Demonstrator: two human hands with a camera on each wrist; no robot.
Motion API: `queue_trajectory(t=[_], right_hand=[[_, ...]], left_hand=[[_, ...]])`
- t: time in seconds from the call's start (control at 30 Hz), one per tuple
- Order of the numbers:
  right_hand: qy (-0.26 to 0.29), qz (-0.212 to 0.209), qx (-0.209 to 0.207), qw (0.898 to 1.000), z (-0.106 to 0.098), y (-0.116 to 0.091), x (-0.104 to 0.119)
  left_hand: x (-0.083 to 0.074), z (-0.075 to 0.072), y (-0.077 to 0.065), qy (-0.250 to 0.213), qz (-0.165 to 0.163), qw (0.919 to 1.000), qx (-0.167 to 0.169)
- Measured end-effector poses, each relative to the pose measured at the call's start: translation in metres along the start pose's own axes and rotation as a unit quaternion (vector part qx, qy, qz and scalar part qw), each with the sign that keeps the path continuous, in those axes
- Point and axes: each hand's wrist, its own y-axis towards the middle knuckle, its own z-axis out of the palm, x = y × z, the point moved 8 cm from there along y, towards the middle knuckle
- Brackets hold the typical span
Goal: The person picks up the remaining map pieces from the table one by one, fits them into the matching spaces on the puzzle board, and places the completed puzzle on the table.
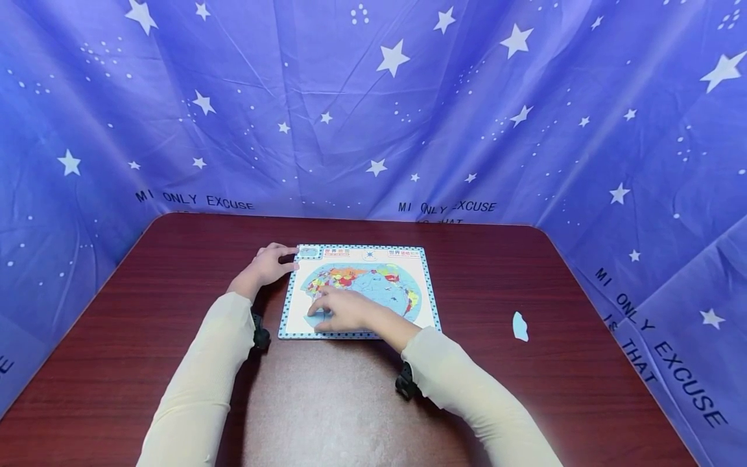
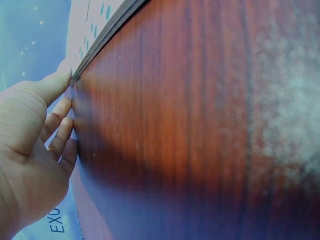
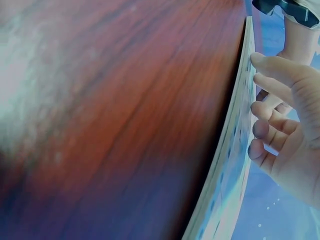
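Observation:
A world map puzzle board (image 1: pixel 403 256) with a blue dotted border lies flat on the table. At its upper left edge is my left hand (image 1: pixel 267 266), the fingers spread and loosely bent. The left wrist view shows that hand's thumb (image 2: pixel 57 85) touching the board's edge. Reaching across the map, my right hand (image 1: pixel 347 310) has its fingertips on the lower left of the board. In the right wrist view its fingers (image 3: pixel 262 129) are slightly bent and spread, with their tips at the board's surface. What lies beneath them is hidden.
A small pale blue piece (image 1: pixel 521 326) lies apart on the right of the dark red wooden table (image 1: pixel 490 272). Behind and beside the table hangs a blue curtain (image 1: pixel 327 149) with white stars. Black devices (image 1: pixel 260 334) are strapped to both wrists.

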Motion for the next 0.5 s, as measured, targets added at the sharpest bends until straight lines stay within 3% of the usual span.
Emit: queue_trajectory(t=[0.5], right_hand=[[-0.003, 0.013, -0.022, 1.000, -0.014, -0.026, -0.026]], left_hand=[[0.002, 0.002, 0.002, -0.009, -0.007, 0.9999, 0.004]])
